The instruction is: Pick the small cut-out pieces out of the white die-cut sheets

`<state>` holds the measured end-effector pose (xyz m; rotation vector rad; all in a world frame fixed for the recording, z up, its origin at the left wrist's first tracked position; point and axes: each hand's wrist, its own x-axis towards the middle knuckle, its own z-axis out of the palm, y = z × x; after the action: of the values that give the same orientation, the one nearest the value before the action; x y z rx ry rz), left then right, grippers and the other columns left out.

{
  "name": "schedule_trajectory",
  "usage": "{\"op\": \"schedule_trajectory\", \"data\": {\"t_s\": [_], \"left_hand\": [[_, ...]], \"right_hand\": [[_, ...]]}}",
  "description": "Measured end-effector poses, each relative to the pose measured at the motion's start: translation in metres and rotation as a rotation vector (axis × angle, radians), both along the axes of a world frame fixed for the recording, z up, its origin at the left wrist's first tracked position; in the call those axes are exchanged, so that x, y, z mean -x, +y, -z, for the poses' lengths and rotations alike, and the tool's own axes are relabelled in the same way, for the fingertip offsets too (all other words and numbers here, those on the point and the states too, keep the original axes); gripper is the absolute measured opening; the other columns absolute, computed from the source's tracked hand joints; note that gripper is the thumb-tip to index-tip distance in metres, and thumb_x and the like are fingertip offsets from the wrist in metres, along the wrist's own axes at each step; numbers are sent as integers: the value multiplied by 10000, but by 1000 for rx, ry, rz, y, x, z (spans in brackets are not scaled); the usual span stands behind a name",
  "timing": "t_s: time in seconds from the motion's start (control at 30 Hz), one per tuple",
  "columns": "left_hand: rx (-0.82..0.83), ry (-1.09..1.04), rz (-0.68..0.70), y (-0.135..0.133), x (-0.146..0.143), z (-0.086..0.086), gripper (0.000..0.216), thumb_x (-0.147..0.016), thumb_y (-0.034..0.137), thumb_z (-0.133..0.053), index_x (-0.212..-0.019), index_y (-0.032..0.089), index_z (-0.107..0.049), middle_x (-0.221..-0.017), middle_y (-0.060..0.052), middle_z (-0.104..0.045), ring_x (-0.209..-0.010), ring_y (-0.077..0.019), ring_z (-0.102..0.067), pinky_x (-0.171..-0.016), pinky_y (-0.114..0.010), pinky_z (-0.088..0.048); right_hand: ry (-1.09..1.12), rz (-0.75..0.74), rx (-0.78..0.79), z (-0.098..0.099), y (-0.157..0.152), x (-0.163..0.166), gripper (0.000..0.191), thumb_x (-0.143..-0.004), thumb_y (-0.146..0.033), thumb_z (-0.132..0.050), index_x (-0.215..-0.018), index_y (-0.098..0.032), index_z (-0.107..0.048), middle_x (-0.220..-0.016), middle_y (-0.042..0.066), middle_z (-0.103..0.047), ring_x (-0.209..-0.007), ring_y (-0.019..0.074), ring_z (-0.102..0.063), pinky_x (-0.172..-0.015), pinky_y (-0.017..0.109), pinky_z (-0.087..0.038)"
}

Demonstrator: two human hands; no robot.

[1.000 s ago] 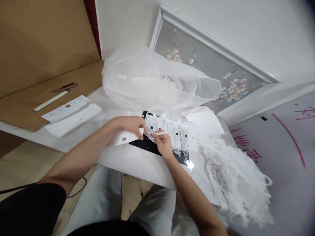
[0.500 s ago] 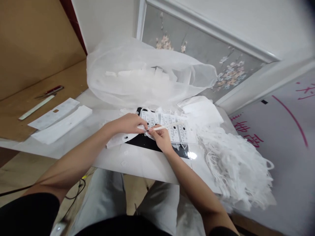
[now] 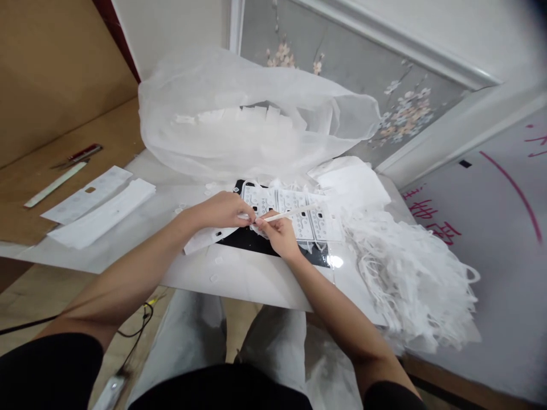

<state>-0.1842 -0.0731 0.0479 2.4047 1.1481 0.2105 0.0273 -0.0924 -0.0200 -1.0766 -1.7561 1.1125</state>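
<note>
My left hand [image 3: 233, 209] and my right hand [image 3: 278, 232] meet over a black mat [image 3: 248, 242], fingertips pinched close together. Between them runs a narrow white strip [image 3: 294, 212], which my right hand grips while its free end points up to the right. The left fingers are closed around the strip's other end, partly hidden. Below my left hand lies a white piece with a small dark hole [image 3: 205, 240]. Printed white cards with black square holes [image 3: 299, 219] lie in a row on the mat, loops of white cord at their edges.
A large translucent plastic bag [image 3: 256, 142] holding white pieces stands behind the mat. A heap of white cords [image 3: 414, 279] lies at right, near folded white sheets [image 3: 352, 185]. Flat white cards [image 3: 105, 213], a pale strip [image 3: 55, 185] and a red-handled tool [image 3: 85, 152] are at left.
Both hands hold nearly the same place on the strip, with only slight finger movement. The camera view has shifted a little.
</note>
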Motion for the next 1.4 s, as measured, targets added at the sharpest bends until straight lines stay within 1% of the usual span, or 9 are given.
{"op": "schedule_trajectory", "data": {"t_s": [0.13,0.23,0.43,0.63,0.73,1.03,1.13,1.27,1.4], "left_hand": [[-9,25,-6,-1,0,-1,264,-822,222,-575,-941,267,-806,-561,32,-615,-515,-101,-453,-589,-252,-261],[-10,44,4,-1,0,-1,256,-797,213,-570,-881,248,-810,-529,29,-587,-496,-102,-426,-584,-261,-248],[5,36,24,2,4,3,207,-768,225,-572,-732,222,-777,-490,46,-496,-478,-94,-363,-577,-263,-214],[26,-13,48,7,8,11,200,-770,265,-600,-693,223,-779,-460,48,-422,-468,-90,-296,-547,-267,-200],[23,-26,59,9,9,11,218,-774,274,-587,-714,211,-787,-469,49,-404,-475,-88,-288,-542,-250,-202],[66,-51,88,12,10,12,220,-758,220,-567,-732,195,-785,-524,44,-467,-512,-80,-314,-552,-240,-231],[83,-61,73,14,11,13,221,-756,217,-574,-748,198,-794,-526,45,-482,-511,-78,-323,-550,-240,-232],[74,-86,6,13,13,12,238,-767,248,-585,-826,214,-812,-543,44,-520,-525,-83,-372,-555,-233,-246],[120,-44,22,10,13,10,238,-776,286,-610,-865,227,-822,-585,27,-589,-544,-92,-421,-574,-239,-265]], "right_hand": [[-13,10,-14,1,-3,3,356,-918,-498,-605,-794,-182,-714,-832,34,-673,-676,139,-583,-618,265,-431],[-53,22,-36,0,-7,7,343,-934,-486,-580,-850,-184,-719,-803,27,-673,-673,142,-587,-606,260,-413],[-168,31,-89,-3,-10,13,343,-960,-469,-529,-861,-200,-718,-831,32,-704,-700,157,-616,-647,260,-430],[-207,89,-81,2,-10,16,356,-949,-465,-545,-821,-178,-713,-760,35,-692,-642,152,-590,-593,258,-393],[-167,94,-66,3,-10,18,375,-949,-478,-538,-819,-171,-708,-785,36,-693,-640,141,-574,-596,255,-396],[-129,133,-72,1,-12,21,397,-951,-503,-520,-801,-178,-691,-817,44,-689,-634,138,-561,-609,263,-416],[-109,141,-61,1,-11,20,408,-942,-522,-531,-793,-176,-687,-763,32,-668,-614,132,-542,-588,259,-404],[-97,71,-5,-1,-5,13,391,-916,-547,-571,-822,-182,-676,-589,-22,-552,-533,115,-458,-526,248,-342],[-73,-42,19,-3,-1,7,391,-914,-523,-580,-772,-174,-681,-707,14,-636,-611,129,-533,-564,249,-378]]}}
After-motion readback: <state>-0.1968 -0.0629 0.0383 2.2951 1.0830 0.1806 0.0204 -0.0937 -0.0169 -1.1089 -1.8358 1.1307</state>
